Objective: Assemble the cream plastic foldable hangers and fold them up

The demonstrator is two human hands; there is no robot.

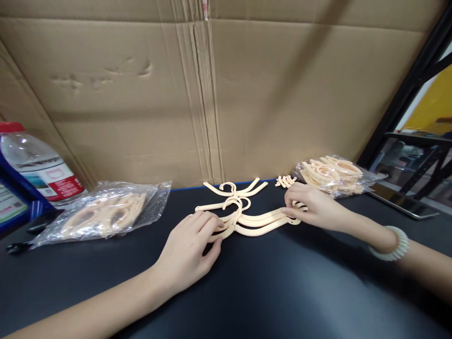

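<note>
Bare forearms reached in over the black table [247, 292]. At far left lay a bagged bundle [102, 214] of hangers. Next, the left hand [189, 247] pinched the left ends of the cream hangers [254, 221], stacked flat between both hands; the right hand [312, 207] gripped their right ends, beside another bag [334, 176].

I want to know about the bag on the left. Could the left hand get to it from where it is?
Probably yes. The left hand rests on the stack of hangers, and the plastic bag of hangers lies just beside it on the black table, with only bare tabletop between.
</note>
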